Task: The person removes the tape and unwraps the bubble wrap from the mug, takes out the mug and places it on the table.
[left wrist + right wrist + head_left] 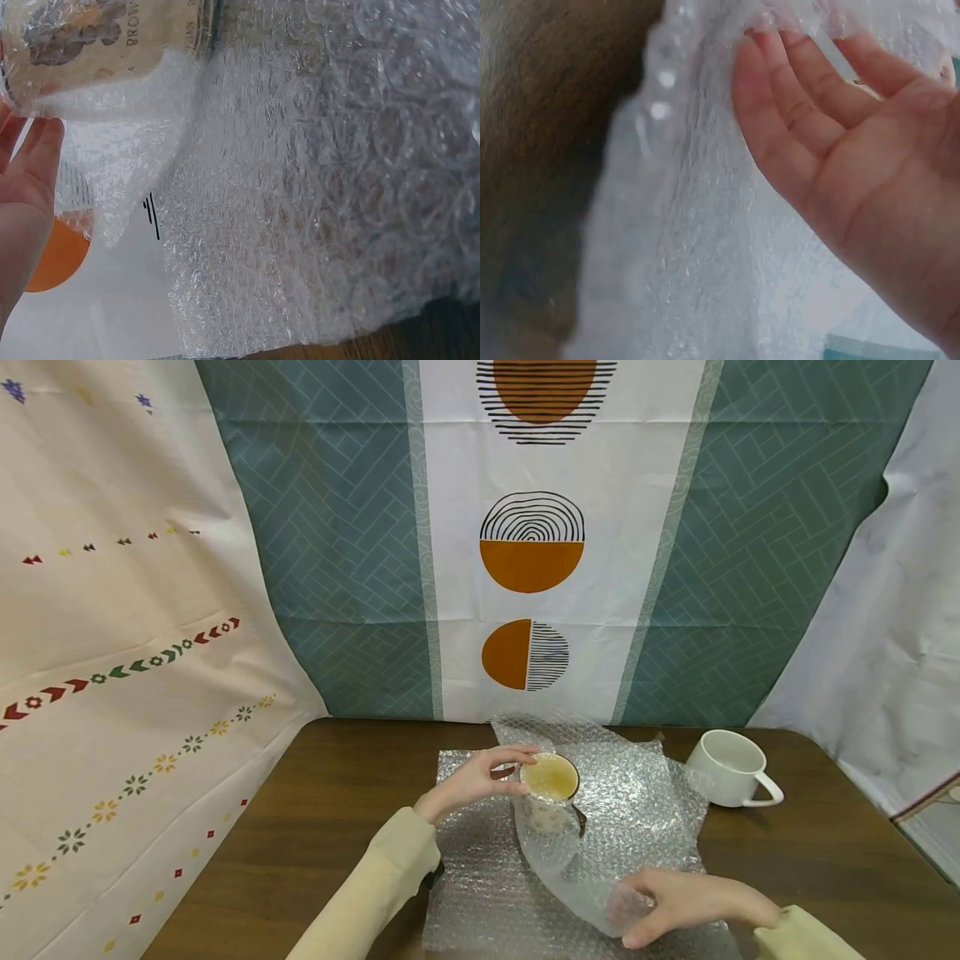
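Observation:
A patterned mug [550,778] with a pale interior and dark handle stands on a sheet of bubble wrap [480,868]. My left hand [480,779] holds the mug at its rim, with fingers and thumb on its left side. In the left wrist view, a brown picture and lettering on the mug [150,45] show through a layer of wrap. My right hand [678,902] grips a raised flap of the wrap [577,897] near the front. The right wrist view has its fingers [810,82] against the film; the fingertips are partly hidden.
A plain white mug [727,768] stands at the back right beside the wrap, handle pointing right. The brown wooden table [300,827] meets a patterned curtain [360,568] at the back. Cloths hang at both sides.

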A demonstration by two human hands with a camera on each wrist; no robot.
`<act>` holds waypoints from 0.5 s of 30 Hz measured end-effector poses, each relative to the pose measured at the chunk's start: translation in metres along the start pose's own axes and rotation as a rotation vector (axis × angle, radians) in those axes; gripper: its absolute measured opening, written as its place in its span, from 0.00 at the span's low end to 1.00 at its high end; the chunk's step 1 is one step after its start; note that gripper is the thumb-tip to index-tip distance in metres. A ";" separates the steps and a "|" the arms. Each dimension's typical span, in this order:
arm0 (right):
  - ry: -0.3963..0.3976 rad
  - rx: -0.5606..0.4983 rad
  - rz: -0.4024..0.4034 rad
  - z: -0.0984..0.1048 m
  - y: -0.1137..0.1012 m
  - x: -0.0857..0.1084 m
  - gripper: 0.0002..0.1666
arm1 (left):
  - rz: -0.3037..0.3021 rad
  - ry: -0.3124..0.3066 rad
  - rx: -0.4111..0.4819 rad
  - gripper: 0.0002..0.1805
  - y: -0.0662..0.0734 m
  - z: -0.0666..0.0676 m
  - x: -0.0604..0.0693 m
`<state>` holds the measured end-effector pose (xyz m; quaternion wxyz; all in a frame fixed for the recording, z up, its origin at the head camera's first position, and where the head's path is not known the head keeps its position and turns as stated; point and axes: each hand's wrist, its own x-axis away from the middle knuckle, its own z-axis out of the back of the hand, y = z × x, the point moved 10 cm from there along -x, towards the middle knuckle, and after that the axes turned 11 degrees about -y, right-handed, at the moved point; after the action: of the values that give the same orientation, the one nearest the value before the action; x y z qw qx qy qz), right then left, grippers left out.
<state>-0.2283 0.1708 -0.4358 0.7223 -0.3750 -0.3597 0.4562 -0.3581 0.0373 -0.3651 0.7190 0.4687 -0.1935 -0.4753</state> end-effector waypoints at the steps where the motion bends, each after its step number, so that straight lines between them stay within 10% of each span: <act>1: -0.025 -0.028 -0.002 -0.002 0.001 0.001 0.19 | -0.002 -0.001 -0.002 0.23 0.000 0.000 0.000; 7: -0.112 -0.194 0.005 -0.007 0.004 0.003 0.41 | -0.007 -0.007 -0.017 0.23 0.001 0.000 0.000; 15: -0.026 -0.297 -0.151 -0.001 0.021 0.007 0.31 | -0.001 0.004 -0.053 0.24 -0.022 0.001 -0.003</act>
<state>-0.2331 0.1832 -0.4539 0.6862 -0.4438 -0.4598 0.3474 -0.3714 0.0366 -0.3826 0.7311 0.4506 -0.1793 -0.4799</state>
